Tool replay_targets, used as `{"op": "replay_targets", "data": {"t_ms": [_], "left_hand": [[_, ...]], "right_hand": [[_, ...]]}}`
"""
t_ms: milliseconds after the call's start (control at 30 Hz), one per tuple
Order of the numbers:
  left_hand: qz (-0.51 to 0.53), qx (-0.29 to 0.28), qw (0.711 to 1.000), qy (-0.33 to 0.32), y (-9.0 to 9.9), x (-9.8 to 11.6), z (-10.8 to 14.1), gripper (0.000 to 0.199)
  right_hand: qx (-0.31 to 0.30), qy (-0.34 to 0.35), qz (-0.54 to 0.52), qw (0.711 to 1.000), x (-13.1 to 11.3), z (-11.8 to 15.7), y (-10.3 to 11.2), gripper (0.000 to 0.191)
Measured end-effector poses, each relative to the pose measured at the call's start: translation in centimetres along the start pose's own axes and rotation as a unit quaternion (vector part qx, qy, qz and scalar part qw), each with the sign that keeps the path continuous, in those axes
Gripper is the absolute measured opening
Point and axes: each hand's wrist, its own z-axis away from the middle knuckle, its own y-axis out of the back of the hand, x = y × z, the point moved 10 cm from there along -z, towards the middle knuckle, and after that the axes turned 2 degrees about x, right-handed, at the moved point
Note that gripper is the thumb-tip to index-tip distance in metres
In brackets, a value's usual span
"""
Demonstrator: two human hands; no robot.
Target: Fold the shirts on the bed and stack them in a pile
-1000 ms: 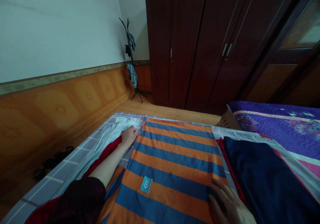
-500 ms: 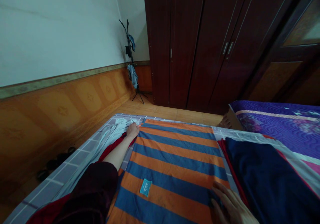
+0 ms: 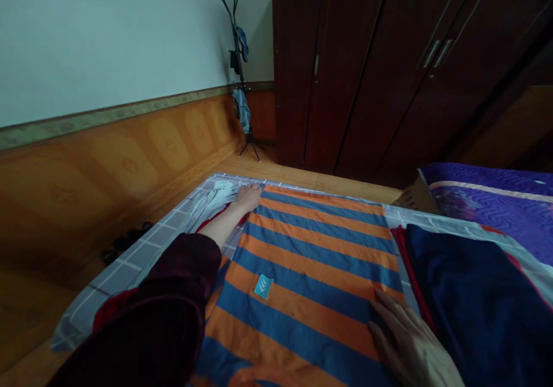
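Note:
An orange and blue striped shirt lies spread out before me, with a small teal patch on its front and what looks like a curved orange neckline at the bottom edge. At its far left corner rests my left hand, open, with the fingers laid flat near the edge. My right hand lies open on the right side of the shirt, fingers stretched over the stripes. Left of the shirt are pale and red clothes, partly covered by my left arm.
Dark blue folded clothing sits to the right, with red cloth beneath. A grey checked cover lies under everything. Beyond stand a coat rack, a dark wardrobe and a purple bedspread. Shoes are on the floor at left.
My left hand has gone from pinching the shirt's far left corner to lying flat there. The view has tilted down and left; more of the shirt's near end shows.

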Motion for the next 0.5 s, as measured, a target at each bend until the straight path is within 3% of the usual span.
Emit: {"op": "replay_targets", "data": {"t_ms": [100, 233, 367, 500], "left_hand": [[0.017, -0.007, 1.0, -0.02, 2.2, 0.0, 3.7, 0.033], [0.04, -0.049, 0.998, -0.03, 3.7, -0.7, 12.7, 0.026], [0.104, -0.125, 0.987, 0.005, 2.3, -2.1, 21.3, 0.025], [0.136, -0.081, 0.986, 0.061, 1.7, -4.1, 24.9, 0.014]], "right_hand": [[-0.004, -0.014, -0.009, 1.0, 0.9, 0.3, -0.3, 0.041], [-0.007, -0.035, -0.014, 0.999, 2.5, 1.2, -0.7, 0.044], [-0.019, -0.013, -0.037, 0.999, 3.0, 1.7, -1.0, 0.038], [-0.019, -0.031, -0.021, 0.999, 3.2, 1.3, -0.6, 0.041]]}}
